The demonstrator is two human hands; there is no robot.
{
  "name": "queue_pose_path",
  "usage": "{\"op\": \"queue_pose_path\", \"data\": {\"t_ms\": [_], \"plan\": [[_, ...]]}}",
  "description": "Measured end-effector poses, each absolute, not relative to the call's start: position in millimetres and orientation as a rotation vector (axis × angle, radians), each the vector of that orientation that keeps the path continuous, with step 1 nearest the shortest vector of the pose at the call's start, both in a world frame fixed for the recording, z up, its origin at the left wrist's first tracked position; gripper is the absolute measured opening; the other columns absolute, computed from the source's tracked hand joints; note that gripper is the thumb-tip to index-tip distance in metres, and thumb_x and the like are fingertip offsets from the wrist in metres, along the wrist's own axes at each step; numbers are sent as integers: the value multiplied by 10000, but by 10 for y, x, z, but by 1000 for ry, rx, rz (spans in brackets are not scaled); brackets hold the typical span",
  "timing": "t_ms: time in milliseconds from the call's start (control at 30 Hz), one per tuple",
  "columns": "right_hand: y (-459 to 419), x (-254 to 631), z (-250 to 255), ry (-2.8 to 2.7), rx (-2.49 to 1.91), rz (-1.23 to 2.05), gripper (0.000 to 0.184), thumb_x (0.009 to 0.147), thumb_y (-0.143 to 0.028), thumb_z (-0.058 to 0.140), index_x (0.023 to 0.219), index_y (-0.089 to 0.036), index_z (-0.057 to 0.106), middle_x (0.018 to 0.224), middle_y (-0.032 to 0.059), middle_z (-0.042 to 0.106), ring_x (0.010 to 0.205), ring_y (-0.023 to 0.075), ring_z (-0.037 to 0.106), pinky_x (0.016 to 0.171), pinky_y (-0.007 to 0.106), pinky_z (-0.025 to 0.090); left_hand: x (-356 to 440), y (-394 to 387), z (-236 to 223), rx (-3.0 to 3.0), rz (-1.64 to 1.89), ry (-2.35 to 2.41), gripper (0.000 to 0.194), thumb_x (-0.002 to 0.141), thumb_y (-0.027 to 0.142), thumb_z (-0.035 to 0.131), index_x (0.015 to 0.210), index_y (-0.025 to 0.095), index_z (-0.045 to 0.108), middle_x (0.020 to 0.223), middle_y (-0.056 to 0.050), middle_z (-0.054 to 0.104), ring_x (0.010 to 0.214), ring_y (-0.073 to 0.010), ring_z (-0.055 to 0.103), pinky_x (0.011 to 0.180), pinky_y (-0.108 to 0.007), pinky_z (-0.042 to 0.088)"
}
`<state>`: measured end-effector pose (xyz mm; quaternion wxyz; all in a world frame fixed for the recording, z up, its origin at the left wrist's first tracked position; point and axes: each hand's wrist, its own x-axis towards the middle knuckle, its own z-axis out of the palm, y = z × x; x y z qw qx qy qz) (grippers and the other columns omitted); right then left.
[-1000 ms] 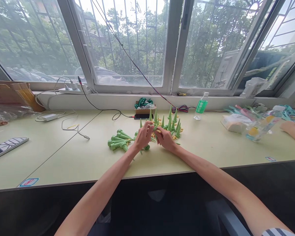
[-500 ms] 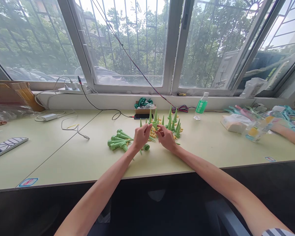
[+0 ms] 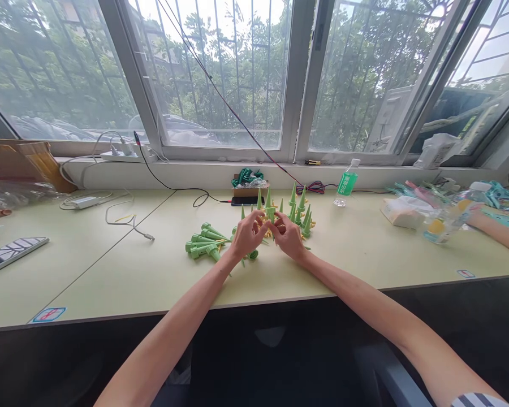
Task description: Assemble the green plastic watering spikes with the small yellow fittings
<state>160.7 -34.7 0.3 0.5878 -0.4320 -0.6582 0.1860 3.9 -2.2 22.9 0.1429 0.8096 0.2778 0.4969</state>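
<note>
A green plastic watering spike (image 3: pixel 270 214) is held between my two hands, over the middle of the table. My left hand (image 3: pixel 246 236) pinches it from the left, thumb and fingertips meeting low on it. From the other side, my right hand (image 3: pixel 287 235) has its fingers closed on the same spike. Behind them, several finished-looking green spikes (image 3: pixel 306 223) stand point up among small yellow pieces. To the left of my left hand lies a pile of green spikes (image 3: pixel 206 242). A loose green cap (image 3: pixel 253 254) rests just below the hands.
A bottle with a green label (image 3: pixel 346 183) stands behind on the right, near a tissue pack (image 3: pixel 402 212). At the back are a small box (image 3: pixel 250 183) and a black phone (image 3: pixel 247 200). Cables (image 3: pixel 129 217) cross the left side. Another person's forearm (image 3: pixel 498 229) rests far right.
My left hand has lowered its fingertips from the top of the spike and opened its grip wider around it. My right hand stays nearly in place. The other person's hand has slid out of view.
</note>
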Motion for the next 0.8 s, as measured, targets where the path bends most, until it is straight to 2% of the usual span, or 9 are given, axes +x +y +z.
{"op": "queue_pose_path", "data": {"t_ms": [67, 200, 567, 800], "plan": [[-351, 1606, 9, -1527, -1002, 433, 482, 899, -502, 560, 1242, -165, 518, 817, 26, 600, 450, 81, 521, 397, 203, 407, 38, -1, 209, 2366, 1419, 787, 263, 898, 412, 581, 1047, 202, 529, 838, -6, 611, 528, -69, 530, 495, -188, 435], [-357, 1600, 21, -1532, -1003, 429, 489, 905, -504, 551, 1244, -152, 522, 800, 27, 610, 468, 93, 543, 421, 211, 434, 35, 36, 184, 2376, 1434, 798, 222, 936, 391, 522, 1042, 195, 532, 898, -32, 626, 591, -86, 557, 511, -192, 443], [-409, 1597, 88, -1530, -1076, 414, 444, 971, -460, 438, 1311, -178, 485, 790, 26, 644, 421, 113, 562, 443, 250, 454, 39, 26, 195, 2400, 1422, 798, 201, 975, 356, 447, 1030, 183, 533, 939, -53, 635, 588, -86, 539, 522, -206, 431], [-418, 1604, 94, -1577, -1068, 406, 414, 981, -442, 422, 1293, -183, 506, 702, 13, 645, 423, 129, 558, 496, 272, 479, 32, 3, 219, 2423, 1372, 761, 210, 977, 369, 442, 954, 183, 537, 837, -33, 612, 603, -101, 548, 520, -209, 420]]}}
